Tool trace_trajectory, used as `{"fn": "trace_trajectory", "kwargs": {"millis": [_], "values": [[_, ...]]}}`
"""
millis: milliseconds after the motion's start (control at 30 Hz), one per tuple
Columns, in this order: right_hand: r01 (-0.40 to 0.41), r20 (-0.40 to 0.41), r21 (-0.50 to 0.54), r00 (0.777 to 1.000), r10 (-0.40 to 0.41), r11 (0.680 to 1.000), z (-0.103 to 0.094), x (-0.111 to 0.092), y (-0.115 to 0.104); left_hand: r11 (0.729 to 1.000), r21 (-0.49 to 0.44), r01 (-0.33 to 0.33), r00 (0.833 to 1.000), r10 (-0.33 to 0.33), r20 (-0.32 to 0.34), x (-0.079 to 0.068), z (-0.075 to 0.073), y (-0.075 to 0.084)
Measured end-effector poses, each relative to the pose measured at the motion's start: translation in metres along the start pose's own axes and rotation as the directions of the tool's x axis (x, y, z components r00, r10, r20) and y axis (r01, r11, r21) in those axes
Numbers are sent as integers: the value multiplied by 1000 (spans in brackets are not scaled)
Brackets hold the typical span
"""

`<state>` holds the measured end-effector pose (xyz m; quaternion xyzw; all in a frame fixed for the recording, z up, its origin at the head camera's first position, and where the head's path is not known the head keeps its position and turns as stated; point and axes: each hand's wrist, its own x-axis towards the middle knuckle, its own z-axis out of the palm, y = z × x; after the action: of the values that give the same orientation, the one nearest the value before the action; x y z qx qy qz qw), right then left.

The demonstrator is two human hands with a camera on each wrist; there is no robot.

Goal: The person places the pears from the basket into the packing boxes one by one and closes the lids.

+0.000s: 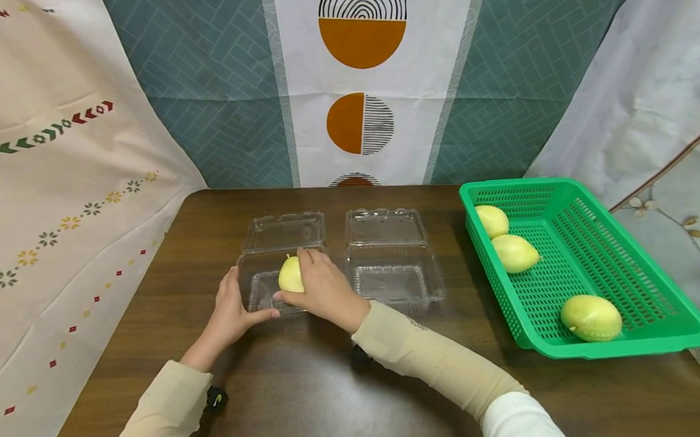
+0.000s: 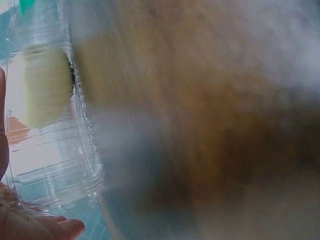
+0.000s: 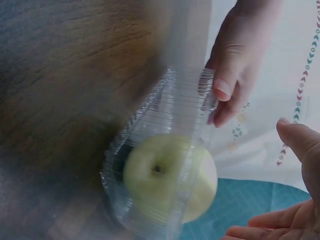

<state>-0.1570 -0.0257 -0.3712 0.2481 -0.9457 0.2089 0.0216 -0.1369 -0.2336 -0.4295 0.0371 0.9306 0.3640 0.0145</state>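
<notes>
In the head view, a pale yellow melon (image 1: pixel 291 274) with a short stem sits in the left clear plastic clamshell box (image 1: pixel 262 292). My right hand (image 1: pixel 329 290) is over the box's right side, fingers and thumb beside the fruit. The right wrist view shows the right hand (image 3: pixel 295 190) with thumb and fingers spread, apart from the melon (image 3: pixel 170 177). At the box's left front corner is my left hand (image 1: pixel 230 313), fingers along the left side and thumb along the front. From the left wrist, the melon (image 2: pixel 46 85) shows through the box wall.
A second clear clamshell box (image 1: pixel 395 271) stands with its lid back, right of the first. On the right, a green plastic basket (image 1: pixel 503 303) holds three yellow melons. The brown wooden table (image 1: pixel 310 400) meets patterned cloth at its back and left.
</notes>
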Motion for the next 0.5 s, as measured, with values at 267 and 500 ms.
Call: {"fn": "trace_trajectory", "kwargs": {"millis": [267, 500], "values": [[-26, -10, 34, 1000, 26, 999, -18, -5, 1, 1000, 0, 4, 1000, -4, 4, 1, -2, 1], [-42, -27, 50, 999, 44, 998, -31, -11, 5, 1000, -13, 16, 1000, -16, 12, 1, -2, 2]]}}
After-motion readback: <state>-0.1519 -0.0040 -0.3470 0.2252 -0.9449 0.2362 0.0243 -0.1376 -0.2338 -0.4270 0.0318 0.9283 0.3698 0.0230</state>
